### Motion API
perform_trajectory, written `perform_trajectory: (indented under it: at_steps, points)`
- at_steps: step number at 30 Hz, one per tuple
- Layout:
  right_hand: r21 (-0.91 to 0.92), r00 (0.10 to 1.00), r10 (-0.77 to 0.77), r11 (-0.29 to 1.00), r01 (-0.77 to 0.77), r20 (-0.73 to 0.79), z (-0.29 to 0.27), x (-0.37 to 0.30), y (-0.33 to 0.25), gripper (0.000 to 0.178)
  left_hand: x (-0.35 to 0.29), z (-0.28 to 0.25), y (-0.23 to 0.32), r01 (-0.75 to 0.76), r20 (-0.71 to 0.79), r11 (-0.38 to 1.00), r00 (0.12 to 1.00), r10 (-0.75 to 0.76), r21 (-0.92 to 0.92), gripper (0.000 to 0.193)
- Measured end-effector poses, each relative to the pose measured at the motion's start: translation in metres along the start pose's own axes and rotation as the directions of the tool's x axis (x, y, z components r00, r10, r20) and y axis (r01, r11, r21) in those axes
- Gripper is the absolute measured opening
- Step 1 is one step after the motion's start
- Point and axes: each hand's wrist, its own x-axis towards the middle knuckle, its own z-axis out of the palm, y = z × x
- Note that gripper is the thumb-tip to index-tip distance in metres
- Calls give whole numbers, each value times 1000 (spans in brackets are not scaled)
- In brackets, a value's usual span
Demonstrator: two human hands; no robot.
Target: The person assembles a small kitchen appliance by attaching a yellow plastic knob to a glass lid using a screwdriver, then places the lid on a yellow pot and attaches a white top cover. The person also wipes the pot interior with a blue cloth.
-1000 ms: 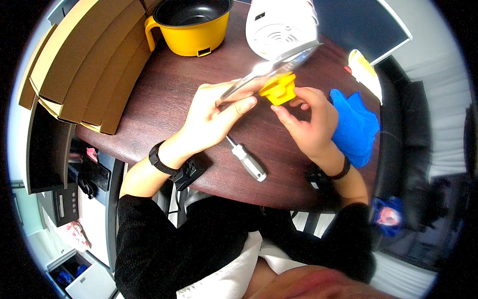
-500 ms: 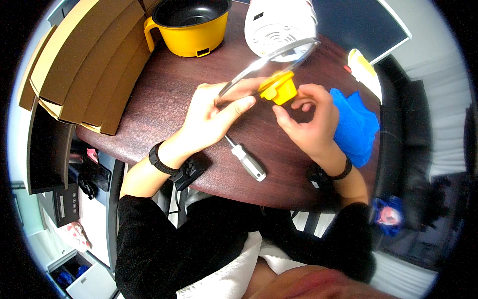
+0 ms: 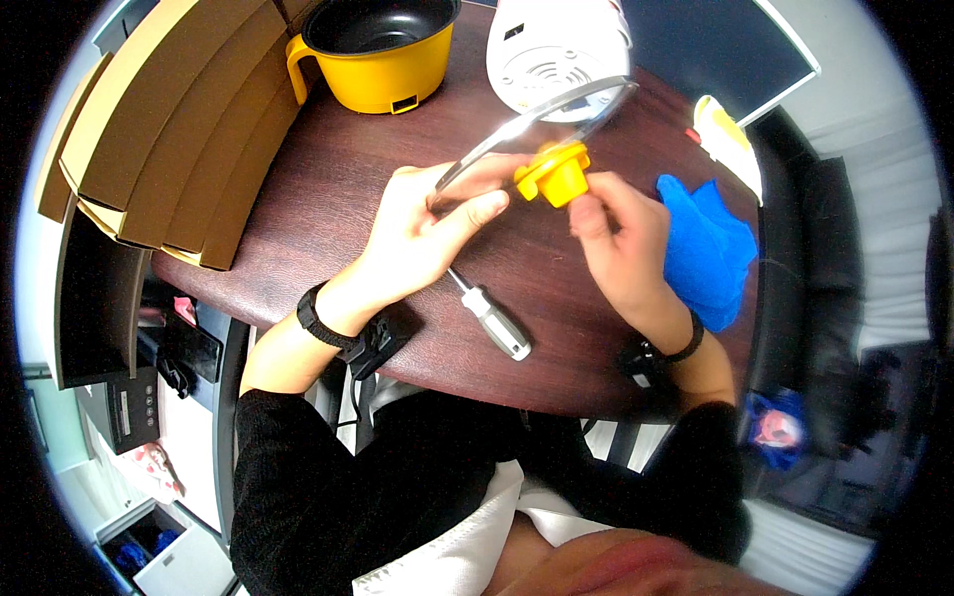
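My left hand (image 3: 422, 223) grips a clear glass lid (image 3: 519, 121) by its metal rim, tilted up above the table. On the lid sits a yellow knob (image 3: 562, 177) with a small side tab. Thumb and bent fingers of my right hand (image 3: 631, 233) are closed at the knob's right edge, slightly blurred. A screwdriver (image 3: 497, 323) with a grey and white handle lies on the table below my hands, its shaft pointing toward my left wrist.
A yellow pot (image 3: 383, 70) with a black inside stands at the far left beside an open cardboard box (image 3: 184, 129). Behind the lid is a white appliance base (image 3: 556, 60). A blue cloth (image 3: 708, 248) lies right of my right hand, on the dark wooden table (image 3: 338, 189).
The yellow knob has turned, so its tab points differently. My right thumb and fingers have moved up and closed together at its edge. My left hand and the lid stay nearly still.
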Motion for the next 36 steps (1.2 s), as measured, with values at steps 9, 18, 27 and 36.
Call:
perform_trajectory:
  at_steps: [9,18,27,36]
  points:
    - [598,796,302,535,-597,525,2,-4,13,50,-1,-1,-7,-64,-6,996,998,64,63,35]
    - [-292,988,-151,947,132,-43,-5,6,0,38,0,2,-9,-93,-96,996,991,93,7,31]
    - [696,750,225,278,-662,622,2,-1,22,48,1,1,-11,-169,-38,973,983,177,159,30]
    - [-199,999,-51,979,47,-15,2,-1,3,41,-1,2,-11,-202,-60,969,975,212,140,29]
